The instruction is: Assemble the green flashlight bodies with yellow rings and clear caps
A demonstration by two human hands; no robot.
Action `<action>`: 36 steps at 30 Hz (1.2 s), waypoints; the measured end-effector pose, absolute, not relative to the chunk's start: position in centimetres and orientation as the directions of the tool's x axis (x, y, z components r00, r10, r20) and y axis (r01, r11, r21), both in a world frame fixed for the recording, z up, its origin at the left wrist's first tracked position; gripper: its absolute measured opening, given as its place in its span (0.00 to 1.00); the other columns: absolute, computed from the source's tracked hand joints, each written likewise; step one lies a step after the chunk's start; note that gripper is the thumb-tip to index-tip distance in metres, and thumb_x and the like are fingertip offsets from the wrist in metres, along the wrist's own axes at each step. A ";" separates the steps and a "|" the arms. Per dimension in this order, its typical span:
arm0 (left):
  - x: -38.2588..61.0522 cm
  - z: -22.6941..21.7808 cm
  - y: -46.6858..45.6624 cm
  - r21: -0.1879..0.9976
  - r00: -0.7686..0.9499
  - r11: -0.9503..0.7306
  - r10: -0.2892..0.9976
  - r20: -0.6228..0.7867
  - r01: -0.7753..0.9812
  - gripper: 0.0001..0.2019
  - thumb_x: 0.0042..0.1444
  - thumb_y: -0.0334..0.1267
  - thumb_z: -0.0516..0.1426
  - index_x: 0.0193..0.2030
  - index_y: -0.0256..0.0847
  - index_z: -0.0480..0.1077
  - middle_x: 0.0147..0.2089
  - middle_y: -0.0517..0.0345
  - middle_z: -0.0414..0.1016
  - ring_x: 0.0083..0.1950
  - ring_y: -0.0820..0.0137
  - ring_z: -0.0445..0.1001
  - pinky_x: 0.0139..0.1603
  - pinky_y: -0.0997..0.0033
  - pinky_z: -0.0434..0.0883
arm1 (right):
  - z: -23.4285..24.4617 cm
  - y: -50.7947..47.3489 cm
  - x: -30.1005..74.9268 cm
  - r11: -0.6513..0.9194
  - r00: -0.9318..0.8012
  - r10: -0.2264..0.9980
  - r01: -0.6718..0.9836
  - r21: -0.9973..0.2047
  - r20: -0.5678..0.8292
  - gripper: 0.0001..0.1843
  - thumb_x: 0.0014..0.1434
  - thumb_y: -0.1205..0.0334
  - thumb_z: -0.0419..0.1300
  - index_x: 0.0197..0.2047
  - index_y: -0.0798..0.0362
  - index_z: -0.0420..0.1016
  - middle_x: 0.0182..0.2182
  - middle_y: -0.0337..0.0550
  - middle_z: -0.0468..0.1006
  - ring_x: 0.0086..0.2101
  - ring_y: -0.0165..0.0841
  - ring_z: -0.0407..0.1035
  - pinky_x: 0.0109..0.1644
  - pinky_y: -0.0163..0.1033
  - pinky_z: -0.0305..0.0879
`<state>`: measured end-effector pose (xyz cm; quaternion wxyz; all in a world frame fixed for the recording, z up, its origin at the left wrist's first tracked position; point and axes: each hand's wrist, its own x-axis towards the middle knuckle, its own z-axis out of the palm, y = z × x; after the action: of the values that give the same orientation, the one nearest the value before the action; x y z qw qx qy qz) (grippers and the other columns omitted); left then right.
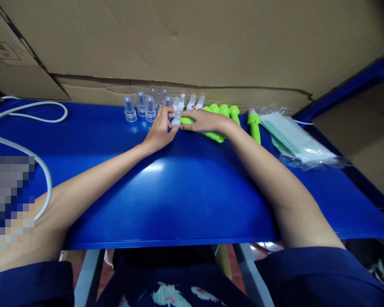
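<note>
At the back of the blue table, my two hands meet. My left hand (161, 128) is closed, its fingertips on a small clear plastic tip (176, 117). Against that tip lies a bright green plastic handle (187, 120), with my right hand (205, 120) wrapped over it. Whether the two pieces are joined I cannot tell. Several clear ribbed plastic caps (141, 103) stand upright beyond my left hand. Behind my hands are several white-based clear tips (191, 102), some showing a red dot. Several more green handles (224, 111) lie close together by my right hand, partly hidden by it.
One green handle with a clear tip (254, 126) lies apart on the right. Beside it is a plastic bag with flat white and green contents (299, 135). A white cable (41, 155) loops over the table's left side. Cardboard (179, 42) walls the back.
</note>
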<state>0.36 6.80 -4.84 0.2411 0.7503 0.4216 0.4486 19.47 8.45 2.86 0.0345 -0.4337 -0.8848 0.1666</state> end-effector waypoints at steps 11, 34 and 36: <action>0.4 -4.1 6.3 0.694 0.311 -0.556 0.831 0.461 0.458 0.09 0.58 0.34 0.63 0.43 0.42 0.67 0.45 0.55 0.71 0.33 0.73 0.69 0.46 0.64 0.73 | 4.0 7.6 19.7 0.477 -0.527 0.831 0.839 -0.262 -0.175 0.26 0.63 0.57 0.64 0.63 0.51 0.73 0.54 0.49 0.83 0.50 0.48 0.78 0.56 0.46 0.69; 0.0 -4.2 7.2 0.889 0.189 -0.407 0.909 0.371 0.212 0.07 0.67 0.38 0.55 0.50 0.42 0.70 0.54 0.51 0.78 0.39 0.72 0.78 0.45 0.68 0.78 | 3.7 7.3 20.4 0.529 -0.527 0.846 0.813 -0.245 0.080 0.29 0.62 0.52 0.70 0.65 0.45 0.76 0.60 0.47 0.80 0.62 0.55 0.72 0.65 0.55 0.66; 0.1 -3.9 7.0 0.888 0.204 -0.402 0.910 0.360 0.224 0.07 0.66 0.37 0.56 0.48 0.42 0.71 0.53 0.53 0.79 0.38 0.73 0.77 0.45 0.69 0.78 | 3.6 7.3 20.6 0.547 -0.548 0.833 0.797 -0.256 0.075 0.28 0.62 0.54 0.70 0.65 0.46 0.77 0.60 0.47 0.80 0.61 0.53 0.72 0.65 0.53 0.66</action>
<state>0.05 7.03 -3.91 0.3591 0.6876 0.4125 0.4775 20.57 7.34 3.64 0.0940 -0.4659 -0.8745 0.0962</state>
